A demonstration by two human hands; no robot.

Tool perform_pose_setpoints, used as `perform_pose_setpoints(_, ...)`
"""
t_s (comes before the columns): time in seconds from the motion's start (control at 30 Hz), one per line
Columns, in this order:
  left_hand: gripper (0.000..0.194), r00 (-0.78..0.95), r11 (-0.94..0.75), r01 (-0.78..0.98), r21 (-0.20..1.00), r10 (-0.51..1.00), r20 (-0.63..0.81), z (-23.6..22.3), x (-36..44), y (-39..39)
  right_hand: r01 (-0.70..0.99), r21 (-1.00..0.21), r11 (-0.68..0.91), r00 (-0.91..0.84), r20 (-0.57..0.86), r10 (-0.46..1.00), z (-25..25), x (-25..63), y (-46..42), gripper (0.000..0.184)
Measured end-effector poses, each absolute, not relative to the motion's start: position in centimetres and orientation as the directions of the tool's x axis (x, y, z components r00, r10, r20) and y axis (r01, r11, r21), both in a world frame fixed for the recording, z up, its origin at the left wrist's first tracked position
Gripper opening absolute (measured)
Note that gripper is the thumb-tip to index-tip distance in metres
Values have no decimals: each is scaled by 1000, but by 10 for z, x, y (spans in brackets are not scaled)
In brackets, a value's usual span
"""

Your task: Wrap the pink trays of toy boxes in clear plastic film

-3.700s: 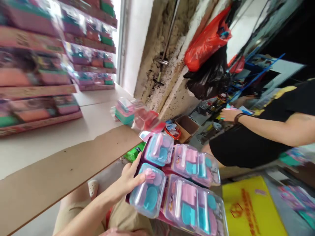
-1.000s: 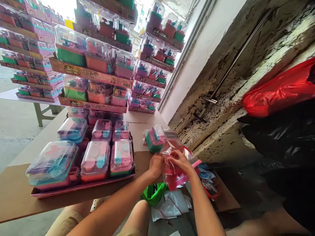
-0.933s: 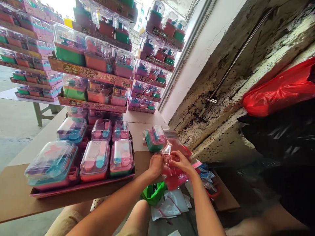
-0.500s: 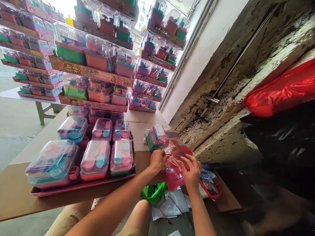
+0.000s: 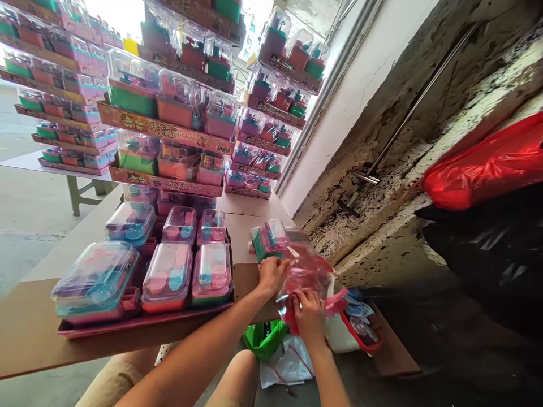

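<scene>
My left hand (image 5: pixel 272 273) pinches the left edge of a clear plastic bag (image 5: pixel 303 260) at the table's right end. My right hand (image 5: pixel 309 314) is closed on the bag's near side, fingers bent over the film. A pink flat piece (image 5: pixel 337 303) sticks out beside my right hand; whether it lies inside the bag is hard to tell. Just beyond my left hand stands a small toy box (image 5: pixel 272 236) with a green base and a clear lid. To the left, a display tray (image 5: pixel 144 319) bears several clear-lidded toy boxes (image 5: pixel 166 277).
Tall stacks of filled display trays (image 5: pixel 169 130) rise at the back of the table (image 5: pixel 38 305). Below the table edge are a green bag (image 5: pixel 265 339), white plastic bags (image 5: pixel 288 362) and a red-rimmed container (image 5: pixel 369 342). A rough wall (image 5: pixel 382 186) and a red bag (image 5: pixel 487 164) stand right.
My right hand has moved left and down, closing its spread fingers on the bag. The film has shifted, and the pink piece now shows at its right. My left hand stays near the toy box.
</scene>
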State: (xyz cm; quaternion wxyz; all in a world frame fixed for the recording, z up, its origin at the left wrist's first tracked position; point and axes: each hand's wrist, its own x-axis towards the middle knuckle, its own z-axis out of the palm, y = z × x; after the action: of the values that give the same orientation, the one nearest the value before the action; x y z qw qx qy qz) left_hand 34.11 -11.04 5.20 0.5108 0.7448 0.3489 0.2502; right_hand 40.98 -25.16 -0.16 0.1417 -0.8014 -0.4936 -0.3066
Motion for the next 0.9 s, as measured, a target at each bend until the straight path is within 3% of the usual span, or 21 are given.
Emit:
perform_pose_setpoints(0.13,32,612,-219,221,950,790,40,53,339,-109,889,-154,-432,424,634,646,9,414,-252,32)
perform_pose_setpoints(0.3,24,628,-276,240,931,775,68,49,333,-117,779,-365,-510,561,770,306,62,429,-234,41)
perform_pose_setpoints(0.33,22,641,-292,247,924,764,71,48,332,-121,778,-389,-492,569,769,292,74,427,-222,41)
perform_pose_setpoints(0.4,20,671,-323,259,910,738,71,47,331,-127,810,-404,-426,571,710,412,92,416,-191,53)
perform_pose_setpoints(0.5,21,703,-358,284,889,709,61,45,331,-135,812,-356,-462,583,474,660,104,400,-142,76)
perform_pose_setpoints(0.57,22,715,-372,301,878,697,51,43,330,-138,772,-363,-522,632,351,691,104,398,-120,74)
perform_pose_setpoints(0.63,20,714,-373,316,873,699,40,42,329,-138,735,-389,-556,674,327,662,105,403,-110,66)
perform_pose_setpoints(0.77,14,658,-311,328,892,752,21,47,330,-132,706,-432,-561,708,430,561,125,417,-125,68)
perform_pose_setpoints(0.9,23,552,-163,268,950,834,-12,70,339,-114,700,-614,-365,706,673,220,158,409,-174,77)
